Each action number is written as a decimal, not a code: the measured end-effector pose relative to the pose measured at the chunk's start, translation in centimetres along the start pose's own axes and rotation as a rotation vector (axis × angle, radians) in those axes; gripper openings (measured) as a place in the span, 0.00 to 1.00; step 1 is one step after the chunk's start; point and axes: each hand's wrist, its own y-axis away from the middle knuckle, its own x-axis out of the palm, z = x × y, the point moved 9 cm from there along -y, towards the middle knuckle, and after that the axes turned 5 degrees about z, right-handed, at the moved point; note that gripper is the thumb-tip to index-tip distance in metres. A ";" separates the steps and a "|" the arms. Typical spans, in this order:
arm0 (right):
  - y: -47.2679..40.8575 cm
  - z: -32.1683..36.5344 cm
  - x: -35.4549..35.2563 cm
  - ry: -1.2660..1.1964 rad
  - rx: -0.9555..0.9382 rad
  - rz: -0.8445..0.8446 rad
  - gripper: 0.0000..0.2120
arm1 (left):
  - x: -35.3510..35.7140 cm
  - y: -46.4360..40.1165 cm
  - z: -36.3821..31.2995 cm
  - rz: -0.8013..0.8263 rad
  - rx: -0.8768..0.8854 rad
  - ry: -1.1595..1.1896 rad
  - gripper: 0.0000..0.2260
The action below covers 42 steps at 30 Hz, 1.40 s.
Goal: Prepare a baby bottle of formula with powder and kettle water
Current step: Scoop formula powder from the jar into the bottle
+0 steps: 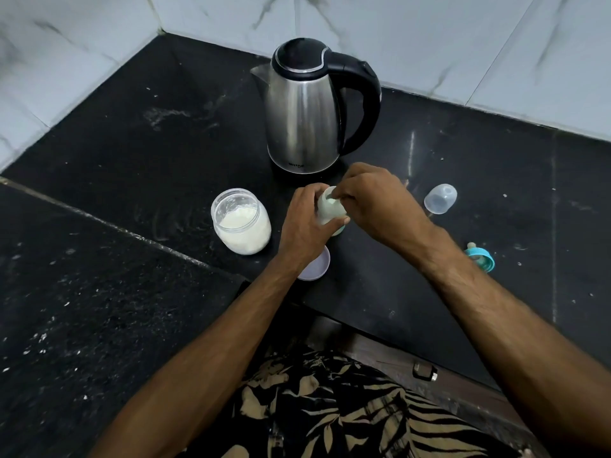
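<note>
Left grip (305, 223) is wrapped round the body of the baby bottle (330, 213), holding it upright on the black table (463, 166) just in front of the kettle (304, 114). Right grip (370, 200) has its fingertips pinched together at the bottle's open mouth; whether a scoop or a pinch of powder sits between them I cannot tell. My reading is that the powder step is in hand, dosing the bottle from the open jar (241, 221) just to its left. Next would come the water: the right grip would need to let go, take the kettle's handle and pour slowly into a narrow mouth while the left steadies the bottle. Counted: one kettle, one bottle, one jar of powder, one flat lid (315, 267) partly under the left wrist, one clear cap (440, 198), one blue teat ring (481, 256), two hands
</note>
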 end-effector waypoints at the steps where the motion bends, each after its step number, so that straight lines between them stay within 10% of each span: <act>1: 0.2 0.0 -0.4 -0.028 -0.008 -0.052 0.13 | 0.0 0.0 0.0 0.000 0.000 0.000 0.25; 42: 0.4 -1.5 -0.1 -0.086 -0.061 -0.090 0.04 | 0.1 -0.3 0.6 0.034 0.019 0.002 0.23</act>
